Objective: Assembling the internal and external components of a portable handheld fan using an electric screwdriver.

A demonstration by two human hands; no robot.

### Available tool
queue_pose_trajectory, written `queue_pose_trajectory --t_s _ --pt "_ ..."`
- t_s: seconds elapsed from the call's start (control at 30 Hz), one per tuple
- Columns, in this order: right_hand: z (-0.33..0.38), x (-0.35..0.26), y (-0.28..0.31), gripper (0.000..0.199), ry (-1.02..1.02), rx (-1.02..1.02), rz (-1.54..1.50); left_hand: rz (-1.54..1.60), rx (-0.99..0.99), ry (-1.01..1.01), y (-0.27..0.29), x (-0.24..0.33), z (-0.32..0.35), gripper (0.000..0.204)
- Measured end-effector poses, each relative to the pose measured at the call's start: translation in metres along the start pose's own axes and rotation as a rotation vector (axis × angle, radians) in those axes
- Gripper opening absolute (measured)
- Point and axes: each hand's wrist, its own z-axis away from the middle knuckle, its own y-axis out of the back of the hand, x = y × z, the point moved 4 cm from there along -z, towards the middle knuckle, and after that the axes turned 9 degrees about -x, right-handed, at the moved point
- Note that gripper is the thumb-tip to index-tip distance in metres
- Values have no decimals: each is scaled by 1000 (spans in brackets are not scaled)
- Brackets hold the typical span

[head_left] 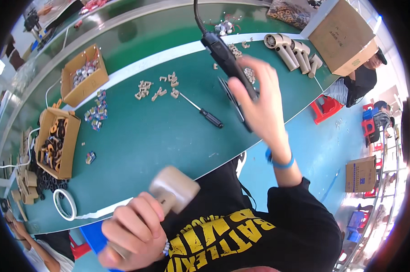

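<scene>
A view from above of a long green workbench (159,136) that runs diagonally, with the person's black printed shirt filling the lower middle. The left hand (134,233) sits low in the picture, off the bench's near edge, its fingers clenched around the handle of a beige hair dryer housing (174,188); the handle is hidden inside the fist and only the rounded barrel shows, blurred. The right hand (259,104), with a blue wristband, reaches over the bench's right end and grips a black electric screwdriver (225,56) whose cable leaves at the top edge; its tip is hidden behind the palm and fingers. A dark round object lies partly covered beneath that hand and cannot be made out. Near the bench's middle lie a hand screwdriver (200,109) with a black handle and a scatter of small beige plastic parts (157,88). Toward the far right end, more beige dryer housings (291,52) lie side by side next to a large cardboard box (343,38). Along the left edge stand two open cartons, one of small grey parts (83,75), one of orange and black rings (55,143), with a roll of white tape (64,204) near the left corner. Other people at the rim are mostly cut off.
</scene>
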Motion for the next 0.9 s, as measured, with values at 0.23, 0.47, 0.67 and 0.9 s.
queue_pose_trajectory --t_s 0.23,0.47,0.67,0.9 --pt "82 -85 -35 51 -442 -977 -1951 -1039 -776 -355 -59 -25 -19 20" --pt "94 -78 -26 51 -976 -761 -2397 -1095 -970 -366 -79 -69 -8 23" --pt "85 -49 -1 68 -463 -350 -2345 -914 -1040 -380 -83 -72 9 8" --pt "68 -34 155 33 314 -127 -1074 -904 -621 -84 -26 -84 1 17"
